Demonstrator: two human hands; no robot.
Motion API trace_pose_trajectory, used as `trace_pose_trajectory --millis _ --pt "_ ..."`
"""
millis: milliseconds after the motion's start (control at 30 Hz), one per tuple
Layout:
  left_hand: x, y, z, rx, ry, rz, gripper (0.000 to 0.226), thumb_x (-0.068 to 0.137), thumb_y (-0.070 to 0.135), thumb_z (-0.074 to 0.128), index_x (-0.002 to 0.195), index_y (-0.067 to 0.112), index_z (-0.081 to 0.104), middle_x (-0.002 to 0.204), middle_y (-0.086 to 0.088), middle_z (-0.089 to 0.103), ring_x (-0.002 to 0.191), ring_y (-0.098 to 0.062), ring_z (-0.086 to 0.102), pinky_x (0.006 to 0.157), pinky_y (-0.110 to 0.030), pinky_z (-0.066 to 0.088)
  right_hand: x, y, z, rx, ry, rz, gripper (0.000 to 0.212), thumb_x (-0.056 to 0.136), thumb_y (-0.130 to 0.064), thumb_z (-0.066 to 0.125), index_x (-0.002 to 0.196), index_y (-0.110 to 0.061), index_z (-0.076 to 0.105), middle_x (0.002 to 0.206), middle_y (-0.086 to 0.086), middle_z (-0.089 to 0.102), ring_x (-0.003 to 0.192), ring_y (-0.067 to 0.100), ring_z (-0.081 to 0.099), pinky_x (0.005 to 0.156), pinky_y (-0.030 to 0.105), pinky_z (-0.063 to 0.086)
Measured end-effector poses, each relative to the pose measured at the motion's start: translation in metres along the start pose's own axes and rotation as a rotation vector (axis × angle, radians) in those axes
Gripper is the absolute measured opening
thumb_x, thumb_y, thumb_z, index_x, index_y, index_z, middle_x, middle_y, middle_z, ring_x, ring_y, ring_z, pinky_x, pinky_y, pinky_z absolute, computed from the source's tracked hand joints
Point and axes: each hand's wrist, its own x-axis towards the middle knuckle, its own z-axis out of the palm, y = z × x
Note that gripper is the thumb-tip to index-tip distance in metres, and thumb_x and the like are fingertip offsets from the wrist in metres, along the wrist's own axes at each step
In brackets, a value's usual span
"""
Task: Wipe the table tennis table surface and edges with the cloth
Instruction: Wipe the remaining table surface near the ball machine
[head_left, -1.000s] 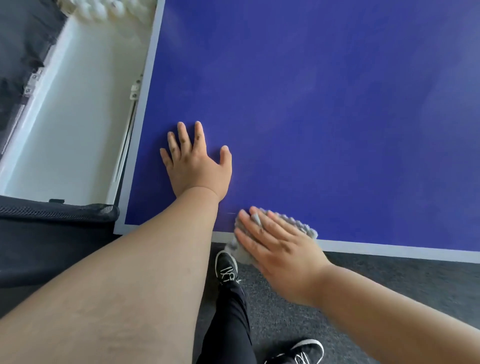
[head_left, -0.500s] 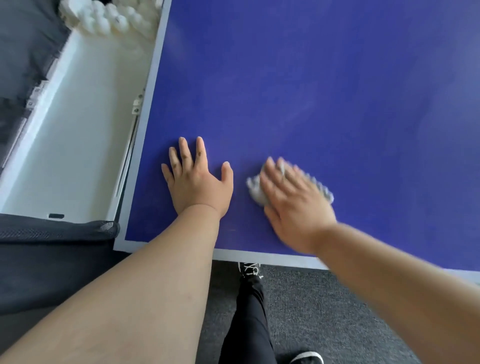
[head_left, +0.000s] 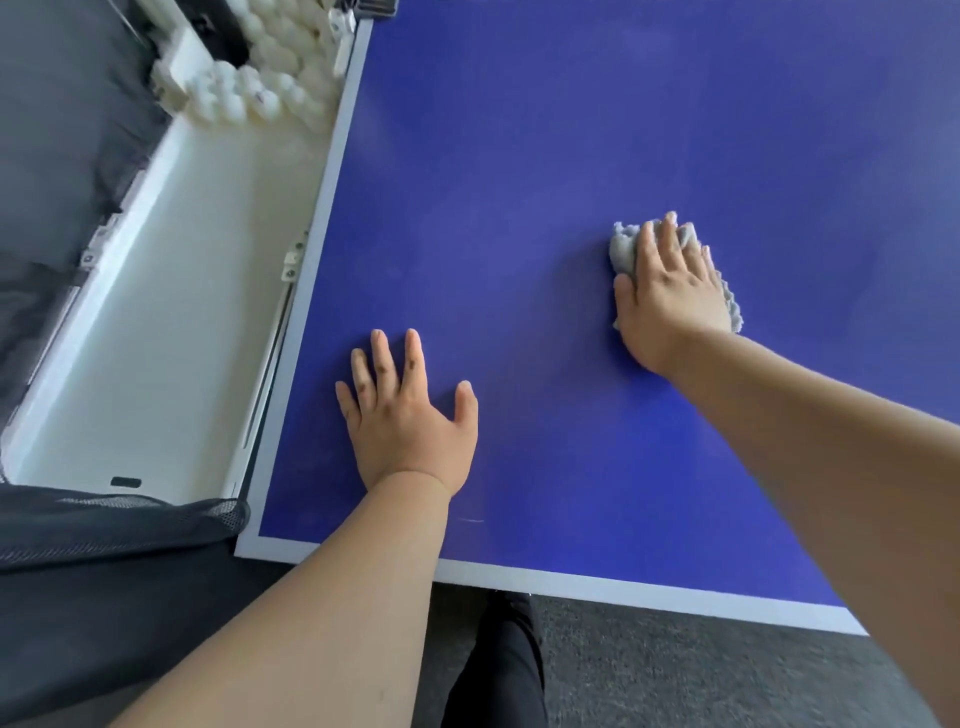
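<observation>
right hand (head_left: 667, 296) presses cloth (head_left: 626, 249) | left hand (head_left: 410, 421) flat on table (head_left: 545, 130)

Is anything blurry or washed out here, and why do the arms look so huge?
Head view: the wide-angle lens swells the forearms nearest the camera; the white balls at top left look washed out and soft; the right hand, cloth and left hand are fairly sharp; a pale sheen crosses the table tennis table.

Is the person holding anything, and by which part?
The right hand presses flat on the middle of the grey cloth, fingers straight, not gripping; its edges stick out. The left hand rests flat on the blue table, holding nothing.
</observation>
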Motion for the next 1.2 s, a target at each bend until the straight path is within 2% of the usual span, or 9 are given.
trace_pose_trajectory --millis 167,233,367,567,733,867,933,1067,1200 --pt "-0.003 0.003 -0.006 -0.001 -0.038 0.017 0.079 0.093 0.063 0.018 0.165 0.032 0.011 0.175 -0.004 0.003 0.160 -0.032 0.002 0.128 -0.059 0.004 -0.099 -0.011 0.028 -0.136 -0.123 -0.472 0.066 0.106 -0.042 0.023 0.165 -0.012 0.018 0.173 0.007 0.011 0.160 0.028 0.009 0.130 0.041 0.005" --pt "-0.004 0.007 -0.014 0.043 -0.044 0.151 0.076 0.095 0.058 0.019 0.165 0.029 0.015 0.174 -0.004 0.006 0.160 -0.030 0.003 0.127 -0.059 0.001 -0.104 0.001 0.023 -0.193 -0.198 -0.561 0.066 0.108 -0.042 0.024 0.166 -0.013 0.013 0.173 0.004 0.006 0.160 0.025 0.005 0.130 0.039 0.004" --pt "0.035 0.037 -0.027 -0.026 -0.037 0.364 0.069 0.100 0.054 0.027 0.164 0.029 0.018 0.174 -0.003 0.013 0.160 -0.025 0.007 0.129 -0.054 0.002 -0.026 0.036 -0.005 -0.122 -0.126 -0.274 0.069 0.106 -0.045 0.025 0.166 -0.022 0.000 0.174 -0.004 -0.009 0.160 0.021 -0.006 0.130 0.043 0.011" --pt "0.155 0.117 -0.034 -0.022 -0.054 0.504 0.067 0.104 0.050 0.035 0.165 0.028 0.015 0.174 -0.001 0.009 0.160 -0.025 0.004 0.129 -0.052 -0.001 0.074 0.028 -0.025 -0.004 0.019 0.107 0.065 0.105 -0.042 0.029 0.164 -0.021 0.009 0.174 0.005 0.000 0.160 0.029 -0.002 0.130 0.043 0.003" --pt "0.182 0.132 -0.013 -0.009 -0.036 0.492 0.069 0.100 0.054 0.030 0.164 0.031 0.018 0.174 0.003 0.009 0.160 -0.023 0.005 0.129 -0.052 0.004 0.011 0.004 0.008 -0.111 0.001 -0.276 0.061 0.106 -0.040 0.031 0.163 -0.019 0.024 0.173 0.007 0.014 0.159 0.031 0.011 0.130 0.041 0.001" --pt "0.183 0.130 -0.015 -0.013 -0.029 0.505 0.073 0.095 0.057 0.026 0.164 0.032 0.019 0.174 0.002 0.011 0.160 -0.024 0.006 0.129 -0.052 0.008 -0.039 0.005 0.017 -0.147 -0.121 -0.569 0.059 0.109 -0.040 0.036 0.163 -0.018 0.029 0.172 0.005 0.018 0.159 0.029 0.017 0.129 0.048 0.018" --pt "0.183 0.132 -0.017 -0.028 -0.045 0.501 0.074 0.094 0.057 0.027 0.164 0.032 0.020 0.174 0.002 0.012 0.160 -0.024 0.006 0.129 -0.052 0.008 0.002 0.023 0.001 -0.151 -0.113 -0.488 0.062 0.108 -0.040 0.032 0.164 -0.017 0.024 0.172 0.007 0.016 0.159 0.031 0.017 0.127 0.051 0.022" --pt "0.184 0.130 -0.014 -0.041 -0.038 0.498 0.075 0.093 0.058 0.031 0.163 0.032 0.023 0.173 0.002 0.014 0.160 -0.024 0.008 0.129 -0.052 0.009 0.111 0.044 -0.032 -0.060 -0.006 0.014 0.067 0.106 -0.043 0.029 0.165 -0.020 0.009 0.174 0.005 0.000 0.160 0.027 -0.001 0.129 0.041 0.002" --pt "0.185 0.130 -0.012 -0.042 -0.031 0.503 0.075 0.094 0.058 0.032 0.163 0.032 0.023 0.173 0.002 0.013 0.160 -0.024 0.008 0.129 -0.052 0.009 0.141 0.021 -0.033 -0.045 0.000 0.048 0.067 0.105 -0.043 0.029 0.164 -0.018 0.009 0.174 0.009 0.001 0.160 0.031 0.000 0.130 0.042 0.001"
